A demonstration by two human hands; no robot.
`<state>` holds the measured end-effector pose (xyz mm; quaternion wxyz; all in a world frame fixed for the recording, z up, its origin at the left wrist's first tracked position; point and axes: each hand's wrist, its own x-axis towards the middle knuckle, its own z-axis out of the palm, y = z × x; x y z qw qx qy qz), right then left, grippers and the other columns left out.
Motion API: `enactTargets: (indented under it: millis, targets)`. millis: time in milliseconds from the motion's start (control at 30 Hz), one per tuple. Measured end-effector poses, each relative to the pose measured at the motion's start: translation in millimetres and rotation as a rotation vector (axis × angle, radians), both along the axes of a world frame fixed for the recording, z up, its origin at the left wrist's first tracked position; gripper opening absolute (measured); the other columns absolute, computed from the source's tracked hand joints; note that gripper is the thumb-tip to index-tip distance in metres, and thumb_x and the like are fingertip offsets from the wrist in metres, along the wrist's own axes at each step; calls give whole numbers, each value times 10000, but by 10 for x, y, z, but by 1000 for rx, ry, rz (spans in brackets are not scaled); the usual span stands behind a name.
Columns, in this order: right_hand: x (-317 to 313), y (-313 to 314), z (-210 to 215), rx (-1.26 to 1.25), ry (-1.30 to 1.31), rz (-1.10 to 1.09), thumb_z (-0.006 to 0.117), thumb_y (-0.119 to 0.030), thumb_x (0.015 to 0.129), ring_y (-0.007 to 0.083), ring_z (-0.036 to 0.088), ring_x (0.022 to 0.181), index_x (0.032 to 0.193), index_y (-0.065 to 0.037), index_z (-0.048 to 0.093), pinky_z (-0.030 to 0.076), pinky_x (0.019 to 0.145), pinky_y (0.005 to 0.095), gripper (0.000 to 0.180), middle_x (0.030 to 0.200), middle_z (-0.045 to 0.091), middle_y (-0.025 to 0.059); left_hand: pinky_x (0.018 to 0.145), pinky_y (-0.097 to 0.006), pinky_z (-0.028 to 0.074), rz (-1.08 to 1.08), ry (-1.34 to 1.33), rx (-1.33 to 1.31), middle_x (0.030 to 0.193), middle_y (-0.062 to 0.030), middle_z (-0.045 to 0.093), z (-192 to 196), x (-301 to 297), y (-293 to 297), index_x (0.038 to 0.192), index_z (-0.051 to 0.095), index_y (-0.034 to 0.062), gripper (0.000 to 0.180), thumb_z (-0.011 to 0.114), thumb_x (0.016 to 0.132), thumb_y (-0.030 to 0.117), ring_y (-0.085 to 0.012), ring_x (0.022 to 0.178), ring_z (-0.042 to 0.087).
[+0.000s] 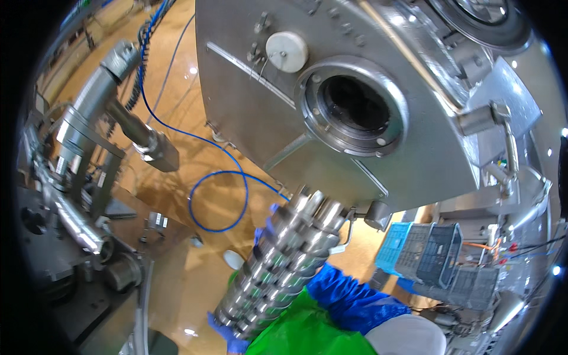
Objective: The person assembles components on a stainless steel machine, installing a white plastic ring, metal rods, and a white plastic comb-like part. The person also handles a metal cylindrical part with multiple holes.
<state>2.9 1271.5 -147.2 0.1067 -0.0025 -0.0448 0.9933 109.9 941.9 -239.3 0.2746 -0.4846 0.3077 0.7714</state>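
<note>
A pair of shiny steel screw shafts [278,266], lying side by side with thick spiral flights, slants across the front of my green apron [331,331]. My left hand [229,337], in a blue glove, closes round their lower end at the bottom of the view. My right arm, in a blue sleeve [361,299], passes beneath the shafts. Blue-gloved fingers of my right hand [266,229] wrap their far side near the upper end; the rest of that hand is hidden. The shafts' bare tips point toward a large steel machine [248,118] and stand below its round flanged opening [358,103].
A white round knob [287,52] sits on the machine's face. A blue hose [219,229] loops over the tan floor. Steel pipework and a frame [89,124] stand at the left. Blue and grey crates [426,251] are at the right. A metal pipe fitting [378,214] projects near the shafts' tips.
</note>
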Motion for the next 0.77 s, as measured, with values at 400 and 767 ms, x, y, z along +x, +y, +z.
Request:
enactTargets:
  millis: [400, 767]
  targets:
    - [-654, 638, 807, -64, -1, 85, 463, -493, 1014, 376, 512, 1303, 1500, -162, 375, 354, 1129, 629, 595, 1389, 540, 163, 1118, -461, 372, -167, 335, 75, 1517, -187, 384, 739, -1627, 1101, 1499, 347, 15, 826, 410, 958, 636, -327, 1348, 438]
    - [-1008, 725, 1014, 60, 20, 10, 340, -436, 1077, 201, 404, 1405, 1579, -335, 218, 324, 1159, 564, 526, 1496, 429, 56, 985, -477, 473, -71, 315, 191, 1229, -138, 622, 1620, -1984, 1743, 1303, 547, 74, 626, 442, 986, 604, -292, 1116, 598]
